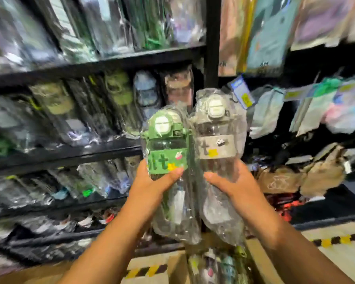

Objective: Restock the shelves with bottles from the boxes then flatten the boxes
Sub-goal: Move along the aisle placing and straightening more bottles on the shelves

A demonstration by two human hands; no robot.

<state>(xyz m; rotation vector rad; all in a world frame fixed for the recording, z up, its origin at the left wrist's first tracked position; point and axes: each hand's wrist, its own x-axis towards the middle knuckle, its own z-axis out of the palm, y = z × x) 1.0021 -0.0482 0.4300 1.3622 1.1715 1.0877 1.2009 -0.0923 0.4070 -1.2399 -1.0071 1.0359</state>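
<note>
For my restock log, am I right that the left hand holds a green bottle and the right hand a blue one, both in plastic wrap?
Not quite: the head view shows the right hand holding a beige bottle, not blue. The left hand does hold the green bottle, both in plastic wrap.

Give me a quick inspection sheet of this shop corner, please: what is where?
Surface: pale floor with yellow-black striped tape.
Job's things: green bottle and beige bottle, both plastic-wrapped; the open cardboard box below holds more bottles.
Clutter: nothing seen.
Hands: left hand grips the green bottle, right hand the beige one.
Cables: nothing seen.
Surroundings: black shelves of wrapped bottles; hanging bags on the right.
</note>
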